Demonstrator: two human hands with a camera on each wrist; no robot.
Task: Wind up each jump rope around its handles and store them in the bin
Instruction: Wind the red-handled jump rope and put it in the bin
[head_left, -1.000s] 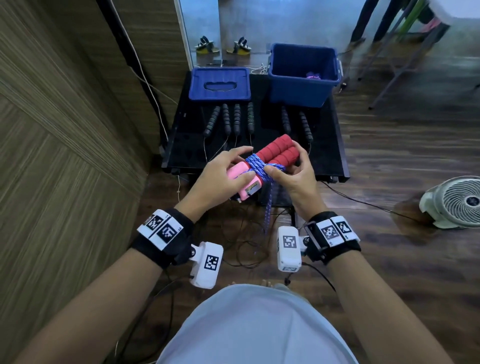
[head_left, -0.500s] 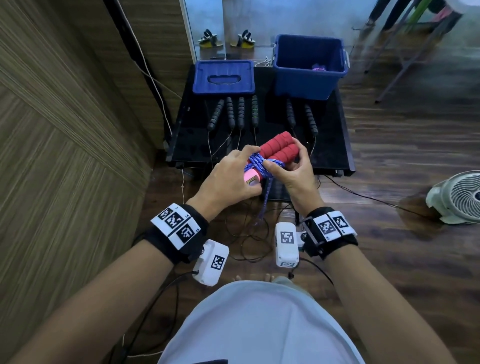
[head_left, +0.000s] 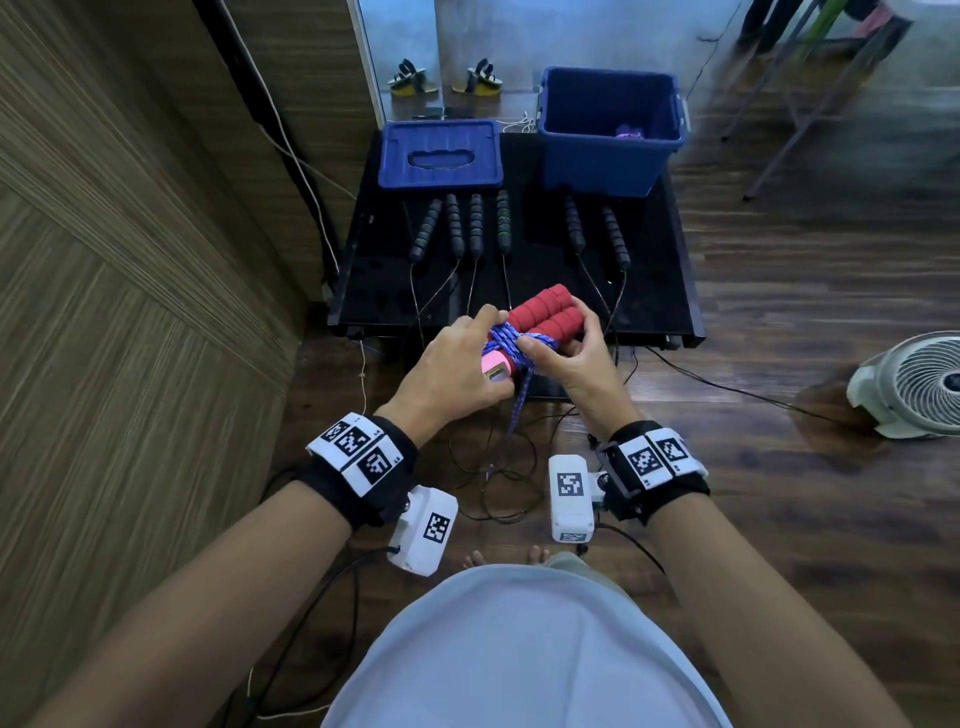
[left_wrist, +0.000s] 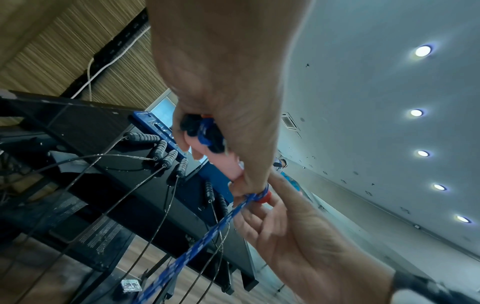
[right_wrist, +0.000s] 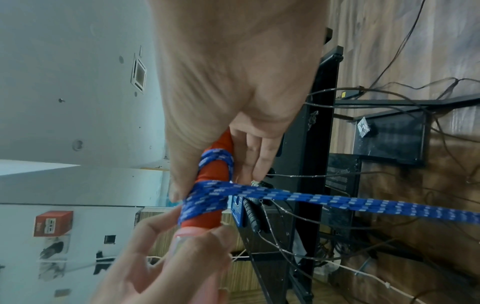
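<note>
A jump rope with two red foam handles (head_left: 545, 317) and pink ends (head_left: 496, 366) is held in the air just before the black table. Blue braided rope (head_left: 511, 340) is wound round the middle of the paired handles, and its tail (head_left: 519, 410) hangs toward the floor. My left hand (head_left: 483, 353) grips the pink ends (left_wrist: 223, 162). My right hand (head_left: 558, 338) holds the red handles (right_wrist: 215, 172), its thumb pressing on the blue wraps (right_wrist: 205, 201). The open blue bin (head_left: 608, 171) stands at the table's back right with something purple inside.
Three black jump ropes lie on the black table (head_left: 660, 301), handles (head_left: 475, 223) in a row, thin cords trailing over the front edge to the floor. A blue lid (head_left: 441, 176) lies back left. A wooden wall runs on the left and a white fan (head_left: 914, 384) sits on the floor at right.
My left hand has slid over the pink ends and covers more of them. The bundle stays between both hands with the blue tail hanging below.
</note>
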